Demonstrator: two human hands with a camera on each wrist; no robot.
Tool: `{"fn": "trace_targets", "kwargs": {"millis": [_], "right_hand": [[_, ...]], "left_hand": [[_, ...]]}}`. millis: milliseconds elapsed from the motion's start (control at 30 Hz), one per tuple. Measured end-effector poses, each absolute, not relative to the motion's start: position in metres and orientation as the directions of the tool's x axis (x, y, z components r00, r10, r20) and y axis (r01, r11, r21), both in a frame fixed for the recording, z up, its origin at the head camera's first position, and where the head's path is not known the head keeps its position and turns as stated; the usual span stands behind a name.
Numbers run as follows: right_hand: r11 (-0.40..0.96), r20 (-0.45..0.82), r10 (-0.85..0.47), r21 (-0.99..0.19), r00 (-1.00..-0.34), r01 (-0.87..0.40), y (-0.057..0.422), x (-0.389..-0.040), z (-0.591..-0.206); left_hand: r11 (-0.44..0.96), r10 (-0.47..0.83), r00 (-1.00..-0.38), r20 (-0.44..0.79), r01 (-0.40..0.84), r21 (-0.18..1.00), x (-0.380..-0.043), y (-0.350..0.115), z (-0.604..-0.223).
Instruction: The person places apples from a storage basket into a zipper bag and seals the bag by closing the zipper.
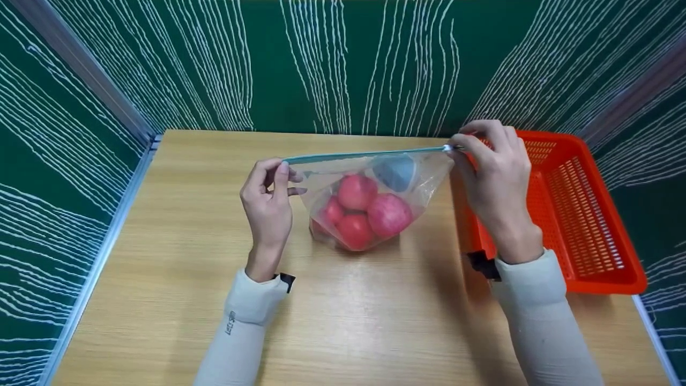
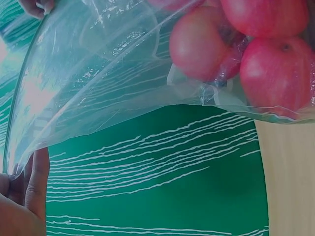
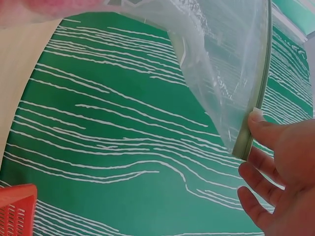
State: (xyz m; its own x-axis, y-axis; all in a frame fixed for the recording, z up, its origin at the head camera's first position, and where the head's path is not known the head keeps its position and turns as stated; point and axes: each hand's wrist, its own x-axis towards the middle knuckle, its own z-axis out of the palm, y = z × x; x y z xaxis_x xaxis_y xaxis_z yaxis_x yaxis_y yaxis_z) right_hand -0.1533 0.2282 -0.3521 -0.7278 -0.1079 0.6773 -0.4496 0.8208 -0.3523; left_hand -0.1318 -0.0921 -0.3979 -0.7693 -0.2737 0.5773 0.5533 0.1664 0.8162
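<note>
A clear zip bag (image 1: 431, 179) with a green zip strip (image 1: 364, 155) along its top hangs stretched between my two hands. Several red apples (image 1: 356, 192) sit low in it, and a blue-grey patch (image 1: 395, 172) shows near its upper right. My left hand (image 1: 268, 206) pinches the top left corner between thumb and fingers. At the other end of the strip, my right hand (image 1: 498, 171) pinches the corner, with a small white bit at its fingertips. In the left wrist view the apples (image 2: 275, 73) press against the plastic. The right wrist view shows the thumb (image 3: 266, 129) on the strip's end.
To the right, partly behind my right hand and forearm, stands an orange slotted basket (image 1: 621, 246). The wooden table (image 1: 161, 241) lies below, with green white-lined panels (image 1: 370, 64) at its back and sides.
</note>
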Motion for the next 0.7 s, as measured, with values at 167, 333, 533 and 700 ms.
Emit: {"fn": "trace_targets", "kwargs": {"millis": [167,333,533,700], "right_hand": [[0.824,0.676,-0.090,-0.362,-0.731,-0.436,0.233,-0.152,-0.352],[0.830,0.677,-0.086,-0.357,-0.731,-0.429,0.238,-0.151,-0.353],[0.820,0.679,-0.069,-0.379,-0.731,-0.429,0.241,-0.148,-0.354],[0.811,0.677,-0.074,-0.386,-0.732,-0.439,0.245,-0.143,-0.355]], "left_hand": [[0.168,-0.278,-0.768,0.577,0.552,0.817,-0.132,-0.092,-0.398],[0.169,-0.281,-0.770,0.572,0.547,0.820,-0.131,-0.093,-0.398],[0.167,-0.279,-0.773,0.569,0.545,0.822,-0.130,-0.093,-0.399],[0.158,-0.268,-0.775,0.572,0.550,0.820,-0.129,-0.094,-0.401]]}}
